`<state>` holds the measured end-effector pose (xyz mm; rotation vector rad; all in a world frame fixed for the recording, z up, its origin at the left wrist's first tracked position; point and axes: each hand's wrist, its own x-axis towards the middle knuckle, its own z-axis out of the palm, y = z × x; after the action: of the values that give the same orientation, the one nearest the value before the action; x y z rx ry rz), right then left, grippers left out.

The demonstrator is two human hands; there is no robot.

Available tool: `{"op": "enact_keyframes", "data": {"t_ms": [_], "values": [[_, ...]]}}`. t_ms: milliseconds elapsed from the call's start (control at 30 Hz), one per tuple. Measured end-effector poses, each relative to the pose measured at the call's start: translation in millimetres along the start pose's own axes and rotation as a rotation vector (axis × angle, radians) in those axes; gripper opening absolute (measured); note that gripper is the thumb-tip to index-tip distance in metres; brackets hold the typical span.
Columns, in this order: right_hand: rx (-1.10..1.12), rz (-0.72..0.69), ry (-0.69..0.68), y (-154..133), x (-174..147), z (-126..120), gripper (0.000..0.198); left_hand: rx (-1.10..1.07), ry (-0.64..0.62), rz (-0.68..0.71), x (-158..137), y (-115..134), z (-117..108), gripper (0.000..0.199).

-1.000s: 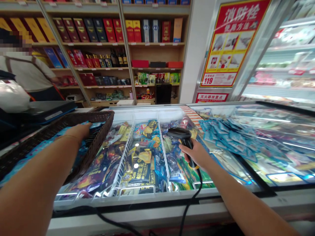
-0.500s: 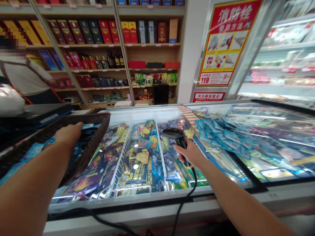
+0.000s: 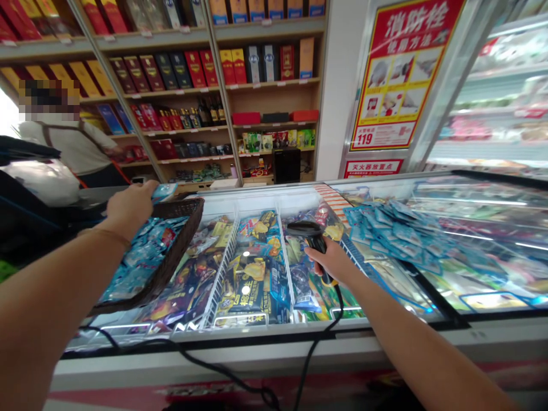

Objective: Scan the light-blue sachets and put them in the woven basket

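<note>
Left hand (image 3: 131, 204) is rising from the basket (image 3: 193, 220), pinching a blue packet (image 3: 165, 192) above the far rim (image 3: 188, 201) | packet is extending rightward, lying left of the scanner (image 3: 305, 229) | right hand (image 3: 333, 260) is gripping that scanner

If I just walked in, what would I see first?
Probably the big red-and-yellow poster at the upper right. Next, maybe the heap of blue packets on the glass-topped freezer, right of the black scanner in the right hand. Over at left, the left hand holds a blue packet by a brown basket.
</note>
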<state>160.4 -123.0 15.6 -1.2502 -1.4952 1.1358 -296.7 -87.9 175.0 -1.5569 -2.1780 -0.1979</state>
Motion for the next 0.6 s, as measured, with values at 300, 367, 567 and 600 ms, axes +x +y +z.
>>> {"op": "enact_keyframes", "data": {"t_ms": [300, 367, 567, 600], "values": [[0.018, -0.012, -0.006, 5, 2, -1, 0.022, -0.001, 0.066, 0.439, -39, 128, -8, 0.056], [0.036, -0.022, -0.010, 5, 2, -2, 0.022, 0.010, 0.026, 0.548, -55, 155, 13, 0.054], [0.071, -0.011, -0.007, 2, 3, -2, 0.026, 0.004, -0.077, 0.605, -81, 177, 78, 0.056], [0.069, -0.011, -0.007, 1, 3, -2, 0.026, 0.001, -0.077, 0.573, -80, 172, 86, 0.056]]}}
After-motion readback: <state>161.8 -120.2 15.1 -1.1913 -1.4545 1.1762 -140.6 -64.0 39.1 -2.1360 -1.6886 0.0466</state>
